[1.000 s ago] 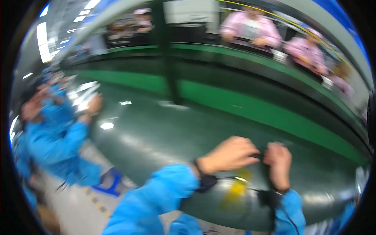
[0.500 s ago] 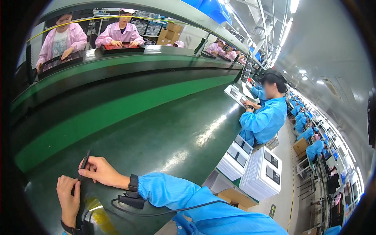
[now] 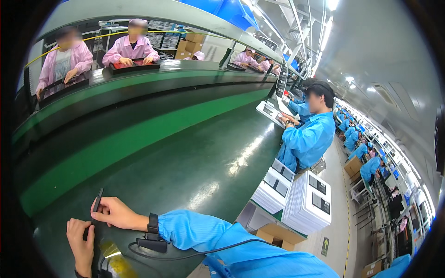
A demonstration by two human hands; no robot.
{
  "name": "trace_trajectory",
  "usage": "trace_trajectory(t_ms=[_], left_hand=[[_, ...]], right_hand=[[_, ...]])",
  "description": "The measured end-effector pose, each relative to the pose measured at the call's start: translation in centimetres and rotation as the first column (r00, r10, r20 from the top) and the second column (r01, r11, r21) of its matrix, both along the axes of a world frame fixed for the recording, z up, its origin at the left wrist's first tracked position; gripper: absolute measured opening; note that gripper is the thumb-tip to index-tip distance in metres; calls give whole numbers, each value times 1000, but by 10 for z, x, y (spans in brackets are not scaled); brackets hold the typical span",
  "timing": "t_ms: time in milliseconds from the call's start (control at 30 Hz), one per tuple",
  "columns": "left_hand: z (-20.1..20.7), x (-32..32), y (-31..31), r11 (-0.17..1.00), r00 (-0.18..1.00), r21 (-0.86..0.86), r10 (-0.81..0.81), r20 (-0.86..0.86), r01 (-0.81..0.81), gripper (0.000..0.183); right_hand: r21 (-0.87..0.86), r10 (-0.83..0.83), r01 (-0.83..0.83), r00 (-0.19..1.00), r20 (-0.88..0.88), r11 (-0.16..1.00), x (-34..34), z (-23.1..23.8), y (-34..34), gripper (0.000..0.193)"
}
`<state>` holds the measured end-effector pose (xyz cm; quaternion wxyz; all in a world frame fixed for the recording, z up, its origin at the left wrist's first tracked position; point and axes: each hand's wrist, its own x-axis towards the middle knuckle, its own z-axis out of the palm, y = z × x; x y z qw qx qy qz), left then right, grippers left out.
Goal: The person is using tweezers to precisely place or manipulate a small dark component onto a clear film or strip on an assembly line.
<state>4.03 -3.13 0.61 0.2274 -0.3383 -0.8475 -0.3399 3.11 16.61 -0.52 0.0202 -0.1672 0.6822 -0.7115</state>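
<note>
A slim black slab-like object [image 3: 98,200] stands up at a slant, seen nearly edge-on, so I cannot tell its exact kind. My right hand [image 3: 115,213] grips it from the right, thumb and fingers closed on its lower half. My left hand [image 3: 79,241] is closed at its lower end, fingers curled and thumb against it; the palm side is hidden. Just right of my left wrist lies a shiny see-through yellow film [image 3: 118,263] on the green worktop [image 3: 153,185]. A black band with a small black box [image 3: 152,244] sits at my right wrist.
A black cable [image 3: 199,254] runs along my right sleeve. Stacks of white flat boxes [image 3: 303,208] stand at the bench's right edge, above an open carton [image 3: 278,235]. A co-worker in blue [image 3: 308,134] handles a white box farther along. People in pink work across the green-striped conveyor [image 3: 139,127].
The whole view has shifted slightly, with the far scene moving left. Both my hands keep hold of the black object, nearly in the same pose.
</note>
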Motion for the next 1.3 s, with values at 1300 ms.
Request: trace_trajectory(t_ms=[1300], left_hand=[[7, 4, 1, 992, 999, 130, -8, 37, 4, 15]], right_hand=[[-205, 4, 14, 996, 88, 979, -3, -9, 2, 49]])
